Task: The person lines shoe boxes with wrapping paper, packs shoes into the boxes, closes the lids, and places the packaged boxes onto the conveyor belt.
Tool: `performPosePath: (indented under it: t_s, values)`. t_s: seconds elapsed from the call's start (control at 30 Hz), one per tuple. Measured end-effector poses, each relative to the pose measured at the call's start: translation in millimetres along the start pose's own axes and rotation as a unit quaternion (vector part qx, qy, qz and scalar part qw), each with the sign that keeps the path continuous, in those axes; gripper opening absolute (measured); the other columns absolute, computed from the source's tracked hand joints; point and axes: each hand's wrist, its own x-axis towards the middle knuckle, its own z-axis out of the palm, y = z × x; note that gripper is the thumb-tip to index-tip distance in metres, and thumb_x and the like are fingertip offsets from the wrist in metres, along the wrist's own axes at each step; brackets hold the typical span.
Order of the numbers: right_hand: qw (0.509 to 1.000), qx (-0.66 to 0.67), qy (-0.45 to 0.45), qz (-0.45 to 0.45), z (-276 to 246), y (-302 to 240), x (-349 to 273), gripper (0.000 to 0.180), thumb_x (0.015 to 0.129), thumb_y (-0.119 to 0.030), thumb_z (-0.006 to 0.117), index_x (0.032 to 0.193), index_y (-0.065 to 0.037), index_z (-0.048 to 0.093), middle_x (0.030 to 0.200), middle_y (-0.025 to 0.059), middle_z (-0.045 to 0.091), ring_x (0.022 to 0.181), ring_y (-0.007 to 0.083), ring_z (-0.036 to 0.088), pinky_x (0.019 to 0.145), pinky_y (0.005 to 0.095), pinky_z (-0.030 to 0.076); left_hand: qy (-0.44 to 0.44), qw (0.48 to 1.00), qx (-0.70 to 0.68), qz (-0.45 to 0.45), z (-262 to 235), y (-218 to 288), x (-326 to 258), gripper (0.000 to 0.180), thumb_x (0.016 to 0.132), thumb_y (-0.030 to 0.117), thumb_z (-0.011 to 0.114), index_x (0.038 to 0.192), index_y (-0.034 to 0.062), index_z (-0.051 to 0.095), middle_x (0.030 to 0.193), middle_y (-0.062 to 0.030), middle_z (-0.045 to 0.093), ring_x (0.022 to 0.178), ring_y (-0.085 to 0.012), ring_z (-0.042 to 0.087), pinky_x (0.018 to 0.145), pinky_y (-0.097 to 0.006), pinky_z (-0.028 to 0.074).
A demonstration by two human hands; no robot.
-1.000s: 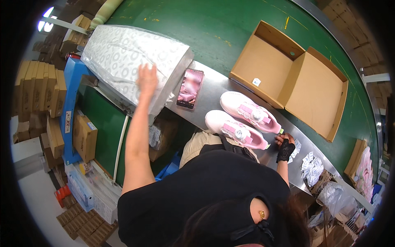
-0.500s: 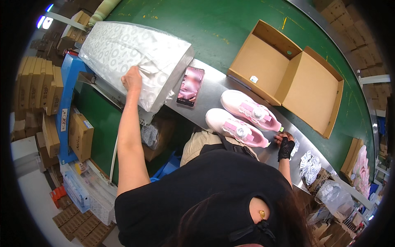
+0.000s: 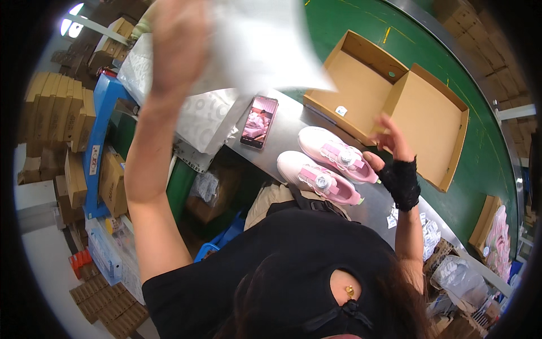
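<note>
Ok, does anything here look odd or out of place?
Perhaps the lit phone: it lies on the metal surface between the patterned paper and the shoes, seemingly unrelated to either. No damage stands out.

A head-worn fisheye looks down over the green workbench (image 3: 477,152).

Between the phone (image 3: 259,122) and the pair of shoes (image 3: 333,153), a bare strip of counter (image 3: 288,120) lets a hand pass. Left of the phone, the paper stack (image 3: 206,121) blocks; beyond the phone, the left hand's (image 3: 180,48) white sheet (image 3: 265,48) does. Rightward, past the shoes, stand the right hand (image 3: 395,161) and the open box's (image 3: 432,127) walls.
</note>
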Motion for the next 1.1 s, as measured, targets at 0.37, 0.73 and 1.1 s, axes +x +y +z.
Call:
performPosePath:
  t_s: [0.37,0.73,1.1]
  values:
    - [0.842,0.432,0.324,0.005,-75.1,29.5,84.4,0.029,0.083,-0.018,0.054,0.108,-0.004,0.048,0.086,0.0068,0.056,0.068,0.0162,0.052,0.061,0.0256,0.043,-0.109,0.892,-0.440,-0.003,56.9,172.6,123.2,0.069,0.066,0.056,0.062,0.098,-0.0041,0.053,0.097,-0.0227,0.054,0.091,-0.0320,0.057,0.072,-0.041,0.046]
    - [0.705,0.452,0.536,0.109,-259.7,198.9,-33.8,0.021,0.076,-0.011,0.063,0.077,0.000,0.046,0.060,0.0068,0.043,0.055,0.0187,0.042,0.050,0.0265,0.038,-0.380,0.910,-0.150,0.075,168.6,149.2,-35.9,0.015,0.071,0.015,0.055,0.085,0.0099,0.055,0.078,-0.0065,0.060,0.075,-0.0235,0.060,0.064,-0.040,0.042]
    - [0.692,0.558,0.456,-0.039,-363.4,215.3,-72.8,0.020,0.084,-0.022,0.050,0.083,-0.002,0.048,0.076,0.0095,0.054,0.060,0.0203,0.045,0.048,0.0294,0.032,-0.206,0.956,-0.179,-0.105,137.1,69.4,41.5,0.014,0.073,0.012,0.049,0.073,0.0016,0.058,0.076,-0.0210,0.053,0.075,-0.0316,0.054,0.069,-0.046,0.044]
